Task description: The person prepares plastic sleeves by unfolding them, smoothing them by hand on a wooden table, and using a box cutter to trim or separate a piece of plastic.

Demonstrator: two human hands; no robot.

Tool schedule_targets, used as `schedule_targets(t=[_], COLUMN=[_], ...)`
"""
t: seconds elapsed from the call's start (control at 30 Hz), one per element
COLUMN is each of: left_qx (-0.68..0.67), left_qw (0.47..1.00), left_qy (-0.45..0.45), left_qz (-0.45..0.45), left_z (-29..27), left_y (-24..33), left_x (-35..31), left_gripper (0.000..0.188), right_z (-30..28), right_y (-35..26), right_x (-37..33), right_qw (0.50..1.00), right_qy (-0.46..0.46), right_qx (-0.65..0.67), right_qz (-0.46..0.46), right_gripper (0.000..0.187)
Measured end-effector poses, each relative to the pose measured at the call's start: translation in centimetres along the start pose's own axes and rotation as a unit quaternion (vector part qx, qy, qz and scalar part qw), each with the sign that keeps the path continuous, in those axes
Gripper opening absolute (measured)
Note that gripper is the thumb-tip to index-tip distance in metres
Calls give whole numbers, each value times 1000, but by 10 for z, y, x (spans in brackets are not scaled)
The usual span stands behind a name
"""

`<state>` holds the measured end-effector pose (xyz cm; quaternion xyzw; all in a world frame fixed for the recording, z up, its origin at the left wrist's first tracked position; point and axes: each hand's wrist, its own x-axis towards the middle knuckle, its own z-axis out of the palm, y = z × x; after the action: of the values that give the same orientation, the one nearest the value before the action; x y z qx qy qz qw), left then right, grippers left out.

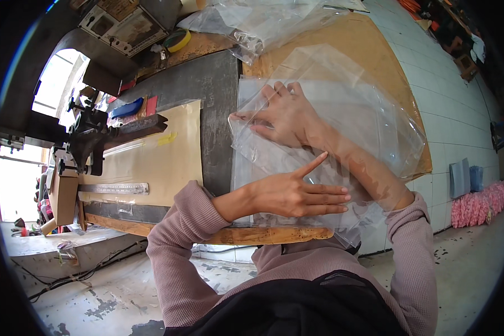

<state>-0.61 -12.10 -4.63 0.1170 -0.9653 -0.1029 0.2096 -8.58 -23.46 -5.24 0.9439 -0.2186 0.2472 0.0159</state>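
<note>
Left hand (299, 195) open, fingers straight, against clear plastic bag (378, 112). Right hand (290, 116) under its film, fingers spread, loosely bent.

Mauve sleeves (179, 257) — colourless plastic bag (381, 120) — tan sheet (176, 159)

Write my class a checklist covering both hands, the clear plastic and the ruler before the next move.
1. Left hand free of tools: ok, none visible in it.
2. Right forearm uncovered: not ok, clear plastic overlies it.
3. Clear plastic lying flat: not ok, it is creased.
4. Right hand gripping the plastic: cannot tell.
5. Ruler apart from both hands: ok, it lies on the tan sheet.
</note>
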Motion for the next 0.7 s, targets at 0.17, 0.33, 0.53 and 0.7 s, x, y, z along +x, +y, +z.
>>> schedule_targets(t=[0.17, 0.33, 0.53, 0.7], left_qx=[32, 145, 136, 132], left_qw=[997, 948, 966, 970], left_qy=[-9, 21, -62, -62], left_qz=[-68, -281, -209, -192], left_z=[-4, -15, -10, -10], left_y=[5, 6, 1, 1], left_x=[1, -10, -15, -16], left_gripper=[57, 76, 74, 67], right_z=[9, 17, 7, 5], right_y=[22, 21, 2, 0], right_x=[-1, -2, -5, -6], right_qw=[989, 990, 998, 999], right_qy=[-49, -19, -55, -47], right_qx=[130, 119, 7, -21], right_qz=[-41, -74, -28, 7], right_gripper=[32, 35, 37, 37])
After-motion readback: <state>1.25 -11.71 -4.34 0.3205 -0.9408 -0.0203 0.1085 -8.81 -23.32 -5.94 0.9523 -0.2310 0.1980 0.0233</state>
